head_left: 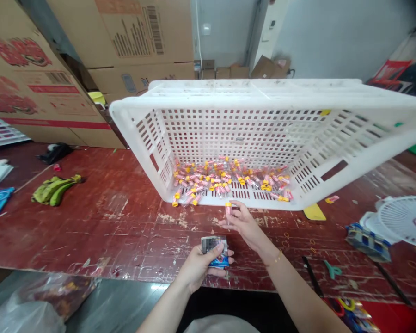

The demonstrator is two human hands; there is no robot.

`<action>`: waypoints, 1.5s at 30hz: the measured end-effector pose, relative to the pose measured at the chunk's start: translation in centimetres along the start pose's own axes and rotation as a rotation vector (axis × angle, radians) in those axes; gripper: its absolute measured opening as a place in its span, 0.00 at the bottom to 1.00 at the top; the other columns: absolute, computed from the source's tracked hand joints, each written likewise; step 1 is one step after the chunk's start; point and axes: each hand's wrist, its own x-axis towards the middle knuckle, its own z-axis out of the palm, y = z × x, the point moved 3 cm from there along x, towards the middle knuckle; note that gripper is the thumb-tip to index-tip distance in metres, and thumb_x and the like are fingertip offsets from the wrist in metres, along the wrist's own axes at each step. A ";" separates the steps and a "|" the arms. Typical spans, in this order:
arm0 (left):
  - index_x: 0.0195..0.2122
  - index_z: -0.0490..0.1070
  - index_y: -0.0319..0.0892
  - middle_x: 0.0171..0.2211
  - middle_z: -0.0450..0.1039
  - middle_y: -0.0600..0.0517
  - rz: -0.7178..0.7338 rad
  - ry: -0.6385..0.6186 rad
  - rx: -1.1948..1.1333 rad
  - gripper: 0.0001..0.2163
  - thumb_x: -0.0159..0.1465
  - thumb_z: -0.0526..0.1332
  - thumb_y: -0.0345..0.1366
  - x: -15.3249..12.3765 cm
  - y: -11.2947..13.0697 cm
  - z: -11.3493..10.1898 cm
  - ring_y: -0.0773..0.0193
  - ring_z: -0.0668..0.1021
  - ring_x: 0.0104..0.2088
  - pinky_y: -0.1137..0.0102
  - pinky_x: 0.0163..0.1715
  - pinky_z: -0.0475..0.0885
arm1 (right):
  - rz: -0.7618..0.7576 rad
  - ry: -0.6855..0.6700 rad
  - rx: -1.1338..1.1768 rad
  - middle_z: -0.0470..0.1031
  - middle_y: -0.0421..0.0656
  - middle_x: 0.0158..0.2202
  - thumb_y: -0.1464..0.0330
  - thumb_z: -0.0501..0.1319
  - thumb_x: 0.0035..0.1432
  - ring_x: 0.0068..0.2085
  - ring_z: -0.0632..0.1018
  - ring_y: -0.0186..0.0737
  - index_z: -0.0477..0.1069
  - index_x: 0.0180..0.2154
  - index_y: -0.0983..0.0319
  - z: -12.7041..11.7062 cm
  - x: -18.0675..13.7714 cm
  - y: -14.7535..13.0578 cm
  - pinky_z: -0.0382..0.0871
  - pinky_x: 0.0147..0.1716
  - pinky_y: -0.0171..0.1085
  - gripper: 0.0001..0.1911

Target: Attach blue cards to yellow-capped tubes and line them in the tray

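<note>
My left hand [208, 261] is closed round a stack of small printed cards [217, 252], dark above and blue below, with the thumb across the top. To the upper right, my right hand [242, 222] pinches a small pink tube with a yellow cap [228, 210] between thumb and fingers, cap upward. That hand is just in front of the lower edge of a large white plastic basket [270, 97], which is tipped on its side with its mouth toward me. Inside lie several more pink tubes with yellow caps [225, 178], some in clear wrapping.
Green bananas [55, 188] and a black tape dispenser [55, 151] lie at left on the worn red table [104, 226]. At right are a yellow card [314, 212], a white round basket [407, 219] and green scissors [332, 269]. Cardboard boxes [138, 41] stand behind.
</note>
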 end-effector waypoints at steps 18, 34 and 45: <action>0.25 0.74 0.34 0.17 0.73 0.50 0.215 -0.036 0.123 0.15 0.44 0.74 0.39 1.4 -0.3 3.9 0.70 0.70 0.16 0.75 0.18 0.63 | -0.415 0.005 -0.412 0.71 0.43 0.40 0.67 0.60 0.59 0.42 0.77 0.39 0.62 0.41 0.57 -2.7 -8.0 -5.2 0.74 0.44 0.41 0.09; 0.25 0.74 0.36 0.19 0.73 0.54 0.298 0.037 0.234 0.14 0.43 0.74 0.38 1.2 0.4 4.0 0.71 0.70 0.19 0.76 0.20 0.65 | -0.450 0.073 -0.500 0.72 0.44 0.41 0.68 0.60 0.58 0.40 0.77 0.41 0.62 0.41 0.56 -2.8 -8.7 -6.1 0.73 0.44 0.44 0.09; 0.36 0.75 0.36 0.31 0.78 0.45 0.094 -0.019 0.018 0.20 0.47 0.72 0.43 0.8 -0.3 4.7 0.60 0.79 0.28 0.69 0.26 0.75 | -0.149 -0.084 -0.199 0.73 0.40 0.32 0.62 0.62 0.56 0.36 0.77 0.38 0.63 0.36 0.59 -2.6 -7.0 -3.7 0.74 0.39 0.41 0.10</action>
